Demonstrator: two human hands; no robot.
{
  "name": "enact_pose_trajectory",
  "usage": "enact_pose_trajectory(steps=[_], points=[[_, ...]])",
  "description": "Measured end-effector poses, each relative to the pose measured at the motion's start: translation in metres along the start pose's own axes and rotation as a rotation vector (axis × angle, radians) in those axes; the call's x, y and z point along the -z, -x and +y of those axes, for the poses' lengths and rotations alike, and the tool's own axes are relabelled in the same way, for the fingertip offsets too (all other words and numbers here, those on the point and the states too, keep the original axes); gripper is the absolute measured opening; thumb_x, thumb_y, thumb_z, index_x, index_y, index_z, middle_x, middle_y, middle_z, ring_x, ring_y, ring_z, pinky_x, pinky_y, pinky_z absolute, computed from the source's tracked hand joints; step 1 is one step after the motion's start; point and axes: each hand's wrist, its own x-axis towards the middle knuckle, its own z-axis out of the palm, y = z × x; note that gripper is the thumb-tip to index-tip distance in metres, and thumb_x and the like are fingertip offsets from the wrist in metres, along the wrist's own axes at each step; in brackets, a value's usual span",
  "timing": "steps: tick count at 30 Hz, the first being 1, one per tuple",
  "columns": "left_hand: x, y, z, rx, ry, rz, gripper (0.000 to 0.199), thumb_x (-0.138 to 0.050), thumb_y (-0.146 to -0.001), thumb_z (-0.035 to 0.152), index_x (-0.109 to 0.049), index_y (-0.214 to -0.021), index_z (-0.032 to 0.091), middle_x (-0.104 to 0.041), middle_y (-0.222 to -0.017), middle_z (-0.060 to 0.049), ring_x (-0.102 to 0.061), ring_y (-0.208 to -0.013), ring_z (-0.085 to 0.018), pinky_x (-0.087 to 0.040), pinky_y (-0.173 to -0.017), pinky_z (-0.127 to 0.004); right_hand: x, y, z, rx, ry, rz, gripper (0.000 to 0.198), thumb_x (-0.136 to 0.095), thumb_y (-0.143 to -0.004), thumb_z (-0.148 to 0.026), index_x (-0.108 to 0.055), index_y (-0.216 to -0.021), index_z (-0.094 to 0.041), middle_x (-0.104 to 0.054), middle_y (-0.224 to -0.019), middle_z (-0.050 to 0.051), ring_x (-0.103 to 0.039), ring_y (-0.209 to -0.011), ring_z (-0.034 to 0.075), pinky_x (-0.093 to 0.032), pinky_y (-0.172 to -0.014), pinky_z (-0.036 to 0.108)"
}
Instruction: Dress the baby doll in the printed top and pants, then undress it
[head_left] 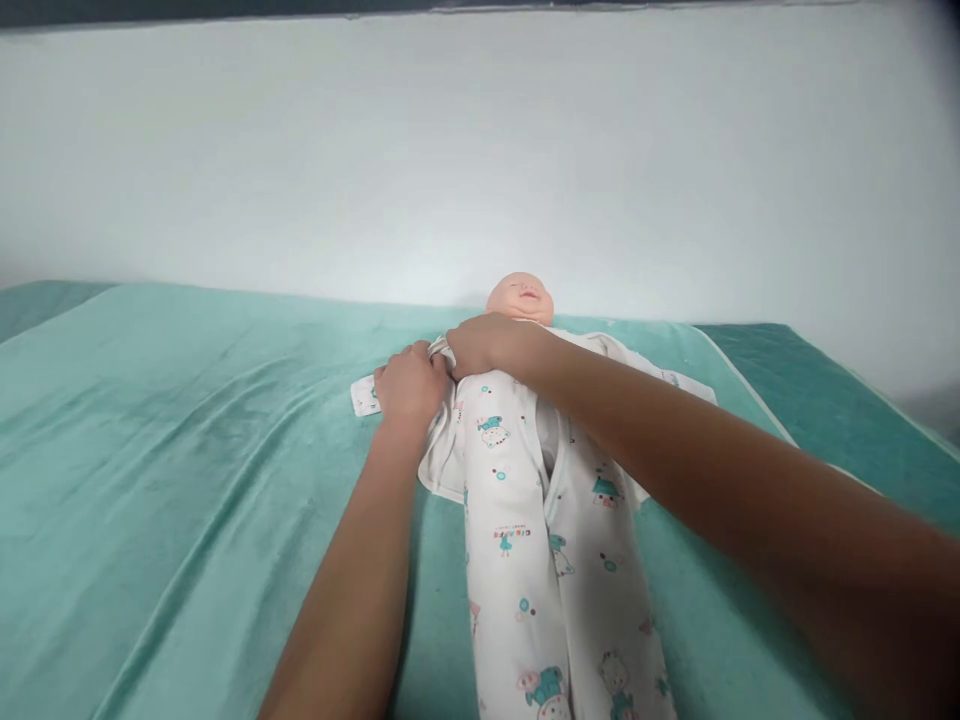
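A baby doll (521, 298) lies on its back, its head toward the wall. White baby trousers (502, 480) printed with small cartoon animals cover its front and stretch toward me, with an opening between the legs. Under them spreads a white baby shirt (444, 465), one sleeve out to each side. My left hand (411, 385) is closed around the shirt's left sleeve, whose cuff sticks out beyond it. Crossing over the doll's chest, my right hand (480, 345) has its fingers curled on the shirt's fabric beside the left hand. Both sets of fingertips are partly hidden.
A light teal sheet (187, 450) with creases covers the bed, over a darker green cover (810, 380) at the right. Behind the doll's head rises a pale wall (450, 150). The shirt's other sleeve (682, 383) lies stretched to the right.
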Motion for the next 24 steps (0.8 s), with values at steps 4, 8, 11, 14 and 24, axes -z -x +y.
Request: enact_pose_trajectory(steps=[4, 8, 11, 14, 24], points=[[-0.001, 0.0, -0.002, -0.006, 0.007, 0.035, 0.032, -0.033, -0.094, 0.028, -0.064, -0.102, 0.024, -0.072, -0.105, -0.012, -0.066, -0.102, -0.031, -0.045, -0.082, -0.042, 0.002, 0.009, 0.004, 0.007, 0.031, 0.042, 0.01, -0.068, -0.067, -0.021, -0.061, -0.06, -0.021, -0.064, -0.061, 0.007, -0.065, -0.062, 0.029, -0.047, -0.06, 0.042], [0.001, -0.001, -0.006, 0.024, 0.041, 0.088, 0.035, -0.032, -0.093, 0.027, -0.064, -0.109, 0.025, -0.072, -0.106, -0.012, -0.066, -0.1, -0.031, -0.045, -0.074, -0.038, 0.006, 0.019, 0.023, -0.035, -0.025, 0.124, 0.014, -0.071, -0.068, -0.026, -0.065, -0.08, -0.022, -0.069, -0.079, 0.01, -0.066, -0.069, 0.029, -0.046, -0.062, 0.042], [0.002, -0.001, -0.008, 0.055, 0.064, 0.099, 0.036, -0.033, -0.093, 0.026, -0.063, -0.113, 0.025, -0.072, -0.107, -0.012, -0.066, -0.101, -0.031, -0.046, -0.075, -0.038, 0.007, 0.023, 0.036, -0.064, -0.045, 0.143, 0.018, -0.074, -0.066, -0.027, -0.064, -0.081, -0.023, -0.069, -0.078, 0.01, -0.065, -0.071, 0.03, -0.046, -0.063, 0.042], [0.002, -0.001, -0.009, 0.059, 0.08, 0.081, 0.038, -0.032, -0.093, 0.025, -0.063, -0.114, 0.024, -0.071, -0.109, -0.014, -0.066, -0.102, -0.033, -0.046, -0.075, -0.04, 0.003, 0.022, 0.037, 0.0, -0.065, 0.144, 0.015, -0.072, -0.067, -0.022, -0.063, -0.079, -0.023, -0.067, -0.074, 0.008, -0.065, -0.066, 0.027, -0.045, -0.062, 0.039], [-0.001, -0.003, -0.008, 0.107, 0.083, 0.062, 0.035, -0.036, -0.092, 0.025, -0.064, -0.113, 0.026, -0.071, -0.109, -0.01, -0.065, -0.101, -0.031, -0.046, -0.074, -0.038, 0.003, 0.013, 0.013, 0.144, 0.132, 0.021, 0.023, -0.056, -0.091, -0.029, -0.065, -0.111, -0.02, -0.07, -0.097, 0.008, -0.066, -0.08, 0.023, -0.041, -0.065, 0.031]])
